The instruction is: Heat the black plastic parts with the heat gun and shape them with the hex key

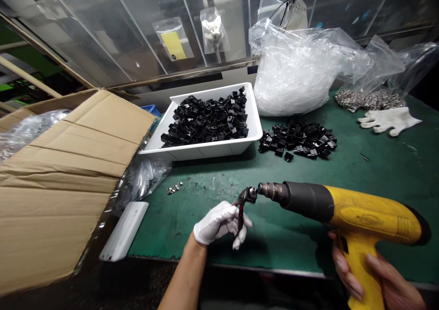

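Observation:
My left hand, in a white glove with bare fingertips, grips a pair of pliers with dark red handles. The plier jaws hold a small black plastic part, which has a small shiny metal piece on it. Bare and wrapped round the grip of a yellow heat gun is my right hand. The gun's metal nozzle points left, very close to the black part. Whether the nozzle touches it I cannot tell.
Behind stands a white tray of black parts, beside a loose pile of them. Several small metal pieces lie at left, near a cardboard box. Plastic bags, metal pieces and a white glove are at the back right.

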